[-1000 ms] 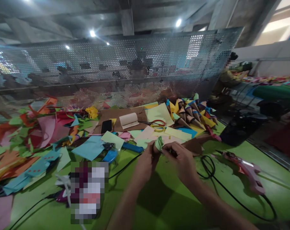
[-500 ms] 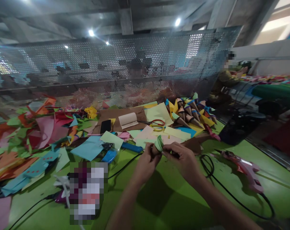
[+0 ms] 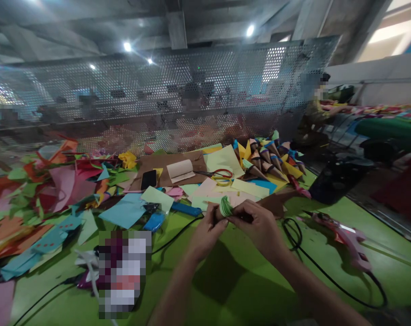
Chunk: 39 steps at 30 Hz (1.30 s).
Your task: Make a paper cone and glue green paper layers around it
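Observation:
A small brown paper cone (image 3: pixel 220 213) with a light-green, ridged paper top (image 3: pixel 226 206) is held over the green table (image 3: pixel 222 271). My left hand (image 3: pixel 208 231) is closed around the cone from the left, its thumb along the near side. From the right, my right hand (image 3: pixel 255 222) pinches the edge of the green paper between thumb and fingers. Behind the hands lie pale paper sheets (image 3: pixel 251 187) and a pair of scissors (image 3: pixel 222 175) with red and yellow handles. The cone's tip is hidden by my left fingers.
Several finished-looking paper cones (image 3: pixel 266 156) are heaped at the back right. A pink glue gun (image 3: pixel 344 237) with a looping black cable lies at right, near a dark bin (image 3: pixel 339 179). Coloured paper scraps (image 3: pixel 59 185) cover the left side; a phone (image 3: pixel 149 179) lies behind. Another person (image 3: pixel 316 113) sits beyond.
The cone has turned in my hands, so more of the ridged green top faces me. My right fingers have shifted slightly on its edge. The person beyond has moved their arms.

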Tool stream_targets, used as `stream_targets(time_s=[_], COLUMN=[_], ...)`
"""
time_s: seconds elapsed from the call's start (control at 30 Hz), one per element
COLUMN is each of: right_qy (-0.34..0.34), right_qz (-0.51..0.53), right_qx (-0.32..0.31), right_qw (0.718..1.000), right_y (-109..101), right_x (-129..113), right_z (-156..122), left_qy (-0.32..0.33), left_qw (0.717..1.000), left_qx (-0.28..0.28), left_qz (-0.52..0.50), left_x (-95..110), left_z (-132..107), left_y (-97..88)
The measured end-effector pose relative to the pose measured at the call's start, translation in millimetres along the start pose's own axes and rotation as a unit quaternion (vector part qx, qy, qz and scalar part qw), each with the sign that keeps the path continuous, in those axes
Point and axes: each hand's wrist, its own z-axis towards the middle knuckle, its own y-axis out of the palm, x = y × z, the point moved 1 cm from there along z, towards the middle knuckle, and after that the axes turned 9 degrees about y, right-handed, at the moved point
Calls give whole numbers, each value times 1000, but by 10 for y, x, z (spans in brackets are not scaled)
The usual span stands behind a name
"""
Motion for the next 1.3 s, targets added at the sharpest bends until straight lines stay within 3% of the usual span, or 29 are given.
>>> stream_targets(time_s=[0.3,0.53,0.83,1.3], right_qy=[-33,-52,-57,-49], right_qz=[-4,-15,-24,-19], right_qx=[11,-19,18,2], right_qw=[999,998,998,999], right_y=[71,41,64,94], right_x=[23,-43,-13,-13], right_z=[-25,-58,-64,-83], left_qy=[2,12,14,21], left_qw=[1000,1000,1000,997], left_qx=[6,17,17,23], left_qz=[3,1,9,70], left_x=[-36,-26,7,19], left_z=[-12,0,-12,-45], left_y=[15,14,34,26])
